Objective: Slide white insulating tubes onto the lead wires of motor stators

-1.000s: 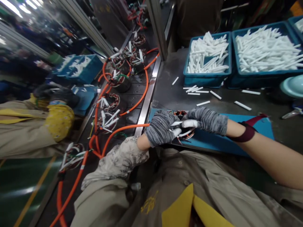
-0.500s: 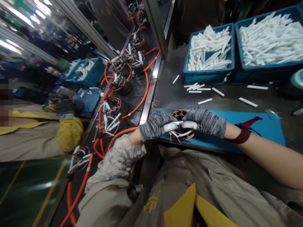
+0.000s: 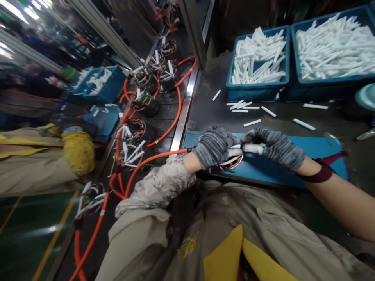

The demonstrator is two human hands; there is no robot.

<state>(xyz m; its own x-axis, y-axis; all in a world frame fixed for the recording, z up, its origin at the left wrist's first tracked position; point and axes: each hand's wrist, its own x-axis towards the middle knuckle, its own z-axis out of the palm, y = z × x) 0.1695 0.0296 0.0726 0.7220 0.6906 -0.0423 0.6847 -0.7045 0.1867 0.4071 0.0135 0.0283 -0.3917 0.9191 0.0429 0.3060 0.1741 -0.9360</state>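
Observation:
My left hand (image 3: 215, 147), in a grey striped knit glove with white fingertips, is closed on a thin white sleeve tube (image 3: 234, 146) over a wound motor stator (image 3: 236, 161). The stator shows copper-coloured windings and white-sleeved leads, and my left hand covers most of it. At the tube's right end, my right hand (image 3: 272, 148), gloved alike, has thumb and fingers pinched together. What lies between those fingertips is too small to make out. Under both hands and the stator is a blue mat (image 3: 316, 150).
Two blue bins (image 3: 258, 90) of white tubes stand at the back right, with several loose tubes (image 3: 252, 123) before them. On the left, a line holds several stators (image 3: 143, 103) and orange hoses (image 3: 164, 156). A co-worker's yellow sleeve (image 3: 78, 152) is at far left.
Both hands have shifted right, the right hand farther, so its fingers now sit beyond the stator's right side. My left hand now covers more of the stator. The view has swung slightly.

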